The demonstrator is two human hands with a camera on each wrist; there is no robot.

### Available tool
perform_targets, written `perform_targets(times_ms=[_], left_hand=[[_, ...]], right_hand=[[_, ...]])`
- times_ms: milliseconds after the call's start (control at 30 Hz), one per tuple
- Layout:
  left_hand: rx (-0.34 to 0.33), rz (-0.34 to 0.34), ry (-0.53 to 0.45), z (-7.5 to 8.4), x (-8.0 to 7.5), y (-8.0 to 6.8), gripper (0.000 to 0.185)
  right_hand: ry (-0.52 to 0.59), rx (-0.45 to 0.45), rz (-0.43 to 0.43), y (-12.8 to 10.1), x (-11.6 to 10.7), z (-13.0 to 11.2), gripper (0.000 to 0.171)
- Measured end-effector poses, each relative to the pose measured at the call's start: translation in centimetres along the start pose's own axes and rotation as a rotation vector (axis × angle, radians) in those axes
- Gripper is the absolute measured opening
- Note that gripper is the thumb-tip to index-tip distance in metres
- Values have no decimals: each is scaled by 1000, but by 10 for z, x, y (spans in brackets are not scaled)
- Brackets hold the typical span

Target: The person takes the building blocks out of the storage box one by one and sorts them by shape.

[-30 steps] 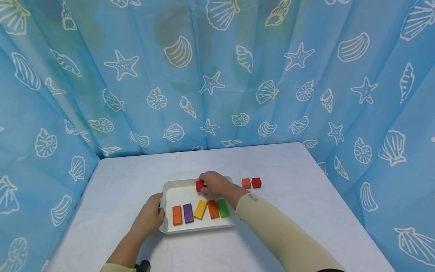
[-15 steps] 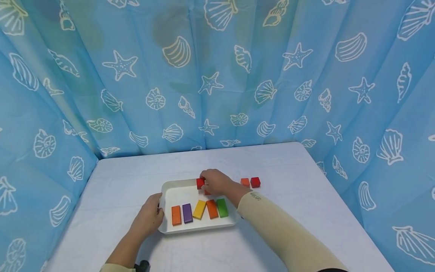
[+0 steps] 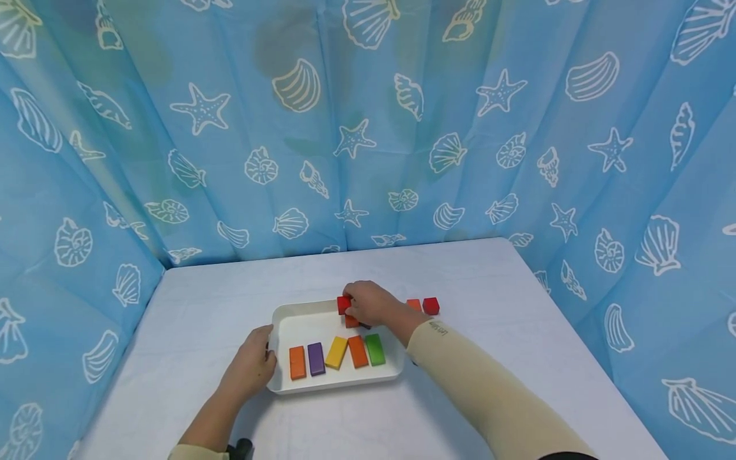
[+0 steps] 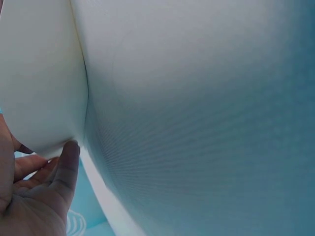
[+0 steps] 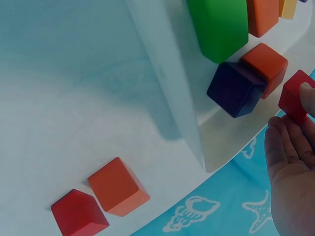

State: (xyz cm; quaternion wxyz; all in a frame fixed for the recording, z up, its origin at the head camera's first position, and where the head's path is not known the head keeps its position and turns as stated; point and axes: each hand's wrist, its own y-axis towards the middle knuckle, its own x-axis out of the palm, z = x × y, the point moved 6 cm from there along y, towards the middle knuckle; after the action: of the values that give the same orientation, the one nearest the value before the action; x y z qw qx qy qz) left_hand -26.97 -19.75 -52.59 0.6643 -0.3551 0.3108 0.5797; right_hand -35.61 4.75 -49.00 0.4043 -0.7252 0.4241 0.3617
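Blue curtain printed with white shells and starfish [image 3: 368,128] hangs round three sides of a pale table with a white cloth-like top [image 3: 489,358]. White rectangular plastic tray [image 3: 299,319] sits mid-table, near the front.

Right arm in a long beige sleeve [image 3: 489,390] reaches in from lower right over the tray's far right corner. Left hand [image 3: 253,365] rests against the tray's left rim; in the left wrist view the fingers [image 4: 66,167] look loosely curled with the thumb tip touching the tray wall, but that view is too close to tell whether it grips or just touches. Right hand [image 3: 370,303] is above the tray's far edge, fingers curled, pinching a small red wooden cube [image 3: 344,305] between thumb and fingertips; the cube is lifted clear of the tray floor.

Five flat wooden bars lie side by side in the tray's near half: orange bar [image 3: 297,362], purple bar [image 3: 315,358], yellow bar [image 3: 336,352], a second orange bar [image 3: 358,351], green bar [image 3: 375,349]. Under the right hand, inside the tray, a dark purple cube [image 5: 235,89] and an orange cube [image 5: 265,63] touch each other. Outside the tray, to its right on the table, another orange cube [image 3: 414,305] and another red cube [image 3: 431,306] sit just beside each other.
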Motion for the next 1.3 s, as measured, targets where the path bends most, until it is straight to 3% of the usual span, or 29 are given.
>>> perform_targets(times_ms=[867, 1300], left_hand=[[11, 5, 11, -1, -1, 1, 58], [5, -4, 9, -2, 1, 1, 58]], right_hand=[[29, 37, 59, -8, -25, 28, 48], [51, 57, 65, -9, -26, 35, 53]])
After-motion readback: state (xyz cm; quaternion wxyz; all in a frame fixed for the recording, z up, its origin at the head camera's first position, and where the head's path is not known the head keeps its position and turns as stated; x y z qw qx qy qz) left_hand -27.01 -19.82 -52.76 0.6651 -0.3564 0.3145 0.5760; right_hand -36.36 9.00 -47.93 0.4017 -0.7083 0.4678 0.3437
